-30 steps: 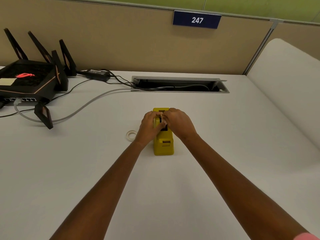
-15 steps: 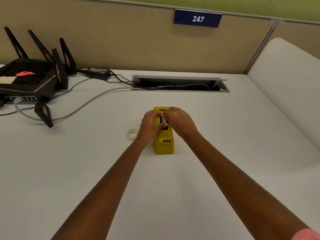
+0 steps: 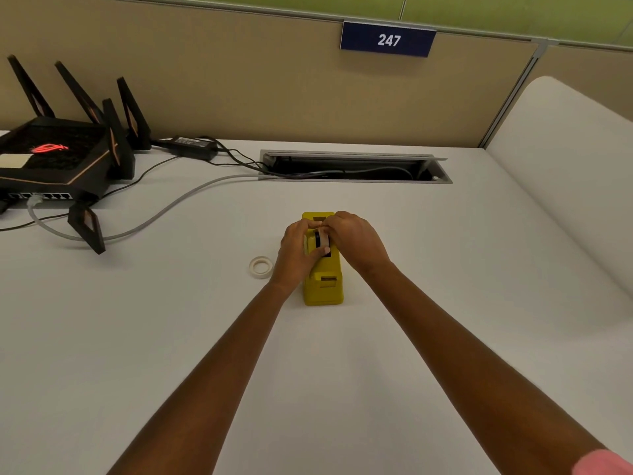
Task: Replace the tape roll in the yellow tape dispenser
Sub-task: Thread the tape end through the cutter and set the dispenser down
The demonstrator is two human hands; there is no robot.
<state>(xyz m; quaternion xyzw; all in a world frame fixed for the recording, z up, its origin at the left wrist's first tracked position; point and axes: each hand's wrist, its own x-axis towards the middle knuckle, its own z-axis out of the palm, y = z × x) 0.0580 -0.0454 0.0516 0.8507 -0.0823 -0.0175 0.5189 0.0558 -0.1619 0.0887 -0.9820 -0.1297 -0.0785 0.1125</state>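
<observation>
Desk [image 3: 171, 337], white and broad, fills the view as it did a second ago, with a tan partition [image 3: 239, 80] behind it carrying the blue 247 sign [image 3: 388, 39]. A black router [image 3: 58, 159] sits at far left, its grey cable [image 3: 164, 214] curving toward the open cable slot [image 3: 352, 166] at the back of the desk — none of that has moved.

Both forearms reach in from the bottom edge to the yellow dispenser [image 3: 323, 286], which stands upright near the desk's middle, its narrow end toward the person. The left hand [image 3: 296, 250] is curled against the dispenser's left side, thumb laid across the top. The right hand [image 3: 354, 238] is closed from the right, its fingertips pinching a whitish roll [image 3: 322, 240] seated in the dispenser's top slot. Compared with the earlier pictures the hands keep the same grip, but the fingers have drawn a little closer together over the roll — the change is slight.

A second roll [image 3: 261, 266], pale and flat, lies on the desk just left of the left wrist, where it was before.
</observation>
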